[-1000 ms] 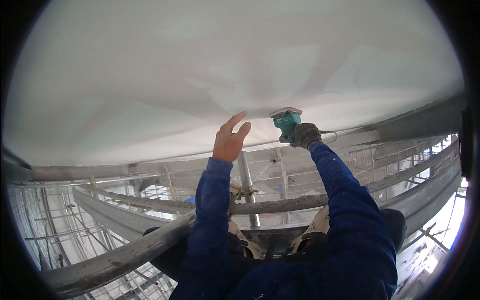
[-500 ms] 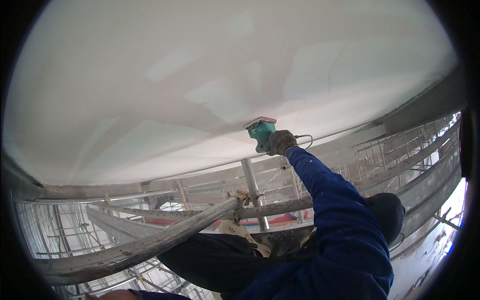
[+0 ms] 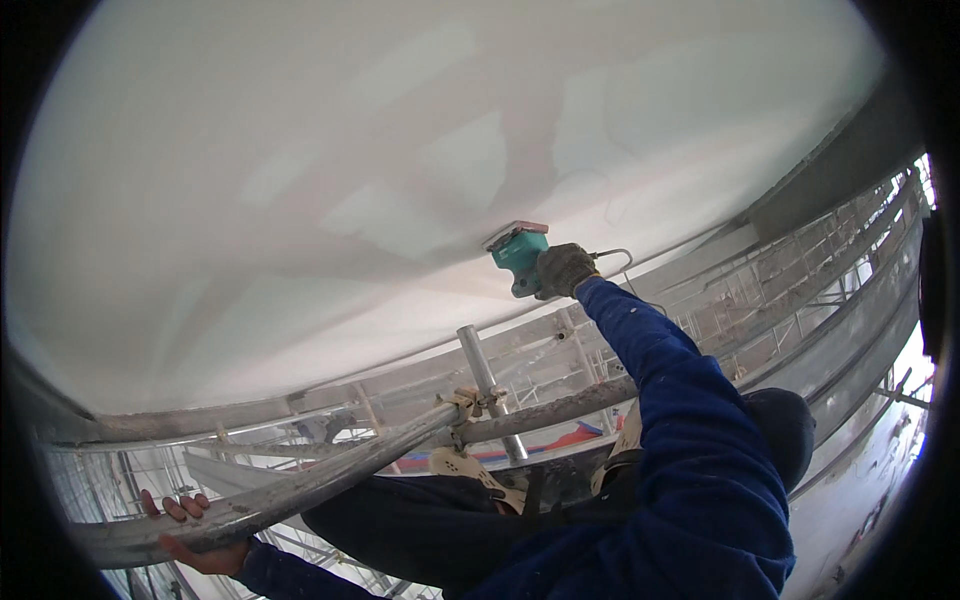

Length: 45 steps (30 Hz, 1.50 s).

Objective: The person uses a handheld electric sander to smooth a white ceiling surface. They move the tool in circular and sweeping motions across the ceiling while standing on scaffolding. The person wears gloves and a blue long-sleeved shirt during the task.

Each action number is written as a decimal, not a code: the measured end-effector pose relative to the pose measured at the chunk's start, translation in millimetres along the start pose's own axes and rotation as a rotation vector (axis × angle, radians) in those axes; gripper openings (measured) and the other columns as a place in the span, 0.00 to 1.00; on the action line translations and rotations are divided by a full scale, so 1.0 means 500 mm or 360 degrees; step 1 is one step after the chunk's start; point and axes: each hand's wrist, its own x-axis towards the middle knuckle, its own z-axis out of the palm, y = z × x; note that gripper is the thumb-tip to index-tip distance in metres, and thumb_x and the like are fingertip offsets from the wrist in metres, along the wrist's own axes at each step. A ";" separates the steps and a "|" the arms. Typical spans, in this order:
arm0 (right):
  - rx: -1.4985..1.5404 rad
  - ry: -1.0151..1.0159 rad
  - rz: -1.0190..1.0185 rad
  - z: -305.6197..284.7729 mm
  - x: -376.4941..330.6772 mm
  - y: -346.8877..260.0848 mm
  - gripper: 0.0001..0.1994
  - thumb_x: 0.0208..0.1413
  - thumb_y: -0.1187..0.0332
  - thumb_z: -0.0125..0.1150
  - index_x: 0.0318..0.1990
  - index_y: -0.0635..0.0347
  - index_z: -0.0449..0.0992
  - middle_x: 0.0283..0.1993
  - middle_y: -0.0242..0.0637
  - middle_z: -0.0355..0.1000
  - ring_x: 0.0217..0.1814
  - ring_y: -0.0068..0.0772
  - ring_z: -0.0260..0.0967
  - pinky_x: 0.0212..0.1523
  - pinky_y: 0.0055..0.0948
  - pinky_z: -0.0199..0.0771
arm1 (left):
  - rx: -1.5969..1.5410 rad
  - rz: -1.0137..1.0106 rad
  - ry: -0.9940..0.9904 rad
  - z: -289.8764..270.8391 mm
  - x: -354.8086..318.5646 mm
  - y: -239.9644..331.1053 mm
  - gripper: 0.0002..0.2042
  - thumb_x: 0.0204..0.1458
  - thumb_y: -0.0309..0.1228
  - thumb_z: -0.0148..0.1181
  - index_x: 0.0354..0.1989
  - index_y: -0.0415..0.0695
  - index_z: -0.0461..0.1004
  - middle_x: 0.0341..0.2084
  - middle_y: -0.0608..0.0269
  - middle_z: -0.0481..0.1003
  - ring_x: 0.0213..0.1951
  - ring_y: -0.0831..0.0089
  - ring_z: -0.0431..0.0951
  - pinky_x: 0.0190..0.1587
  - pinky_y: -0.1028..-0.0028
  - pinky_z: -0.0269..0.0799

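Observation:
My right hand [image 3: 566, 271], in a dark work glove, is closed around the body of a teal electric sander [image 3: 519, 262]. The sander's flat pad is up against the smooth, pale curved surface [image 3: 400, 150] overhead, which has patches of white, pinkish and greenish tint. A cord [image 3: 625, 257] loops out beside my gloved wrist. At the lower left, my bare left hand [image 3: 207, 556] wraps round a thick grey scaffold pipe [image 3: 310, 492], fingers over its top and thumb along the near side.
A clamp [image 3: 468, 402] joins the pipe to an upright post [image 3: 485, 365] and a cross pipe [image 3: 560, 416]. Below are my bent dark-trousered legs [image 3: 420, 520] and light perforated shoes [image 3: 470, 468]. Scaffolding [image 3: 790, 290] and long curved beams [image 3: 850, 330] stretch off to the right.
My left hand has come into view and now grips the scaffold pipe. The right hand still holds the sander against the surface, shifted slightly upward in view. The view has tilted.

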 end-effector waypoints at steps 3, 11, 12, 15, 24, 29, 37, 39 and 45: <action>-0.0016 0.0016 0.0014 -0.013 -0.016 0.026 0.23 0.35 0.48 0.71 0.33 0.57 0.82 0.30 0.40 0.79 0.33 0.42 0.79 0.36 0.44 0.79 | 0.0071 0.0016 0.0038 0.001 0.000 -0.004 0.34 0.57 0.49 0.55 0.65 0.38 0.54 0.29 0.67 0.62 0.30 0.76 0.64 0.37 0.72 0.64; -0.0116 0.0003 0.0113 -0.026 -0.050 0.109 0.26 0.34 0.43 0.73 0.32 0.58 0.82 0.29 0.42 0.79 0.34 0.42 0.79 0.37 0.42 0.80 | 0.0067 0.0019 0.0164 0.044 -0.010 0.010 0.34 0.57 0.48 0.54 0.65 0.36 0.54 0.28 0.68 0.60 0.28 0.77 0.62 0.35 0.74 0.62; -0.0086 0.0002 0.0113 -0.026 -0.049 0.108 0.25 0.33 0.45 0.73 0.32 0.57 0.82 0.29 0.41 0.79 0.34 0.42 0.79 0.37 0.43 0.80 | 0.0070 0.0028 0.0157 0.046 -0.008 0.010 0.34 0.57 0.48 0.53 0.65 0.36 0.54 0.28 0.68 0.60 0.28 0.77 0.62 0.35 0.74 0.62; -0.0030 -0.0017 0.0125 -0.023 -0.039 0.092 0.23 0.32 0.50 0.73 0.33 0.56 0.83 0.30 0.40 0.79 0.33 0.42 0.79 0.37 0.44 0.79 | 0.0083 0.0049 0.0181 0.056 -0.010 0.011 0.34 0.57 0.49 0.53 0.65 0.36 0.55 0.27 0.68 0.60 0.27 0.77 0.62 0.35 0.74 0.61; 0.0043 -0.0145 0.0077 0.005 0.013 0.010 0.24 0.33 0.49 0.74 0.36 0.56 0.83 0.33 0.41 0.80 0.36 0.41 0.80 0.40 0.42 0.80 | 0.0049 0.0031 0.0191 0.039 -0.005 0.015 0.37 0.55 0.50 0.54 0.66 0.37 0.55 0.27 0.68 0.62 0.27 0.78 0.64 0.35 0.75 0.63; 0.0007 -0.0112 0.0108 0.025 0.026 -0.007 0.26 0.34 0.47 0.74 0.36 0.57 0.82 0.33 0.41 0.80 0.36 0.41 0.80 0.40 0.42 0.80 | 0.0075 0.0091 0.0146 0.042 -0.002 0.016 0.38 0.54 0.50 0.55 0.66 0.36 0.54 0.27 0.68 0.62 0.27 0.78 0.64 0.35 0.76 0.62; 0.0028 -0.0104 0.0134 0.018 0.014 0.014 0.25 0.34 0.46 0.73 0.35 0.57 0.82 0.32 0.41 0.80 0.36 0.41 0.80 0.38 0.42 0.80 | 0.0075 0.0087 0.0061 0.001 0.010 0.003 0.37 0.55 0.50 0.54 0.66 0.36 0.55 0.28 0.68 0.64 0.28 0.78 0.66 0.35 0.75 0.63; 0.0033 -0.0102 0.0148 0.001 -0.003 0.030 0.25 0.34 0.46 0.73 0.35 0.57 0.82 0.31 0.41 0.80 0.35 0.41 0.80 0.38 0.42 0.80 | 0.0044 0.0062 0.0074 0.006 0.006 0.003 0.37 0.55 0.50 0.54 0.66 0.37 0.55 0.28 0.68 0.64 0.28 0.78 0.66 0.36 0.75 0.63; 0.0025 -0.0014 0.0080 -0.011 -0.029 0.085 0.27 0.35 0.43 0.72 0.33 0.58 0.81 0.31 0.42 0.79 0.36 0.42 0.79 0.38 0.43 0.80 | 0.0110 0.0020 0.0184 0.018 0.003 0.003 0.36 0.54 0.50 0.54 0.66 0.39 0.56 0.28 0.69 0.64 0.28 0.78 0.66 0.37 0.75 0.66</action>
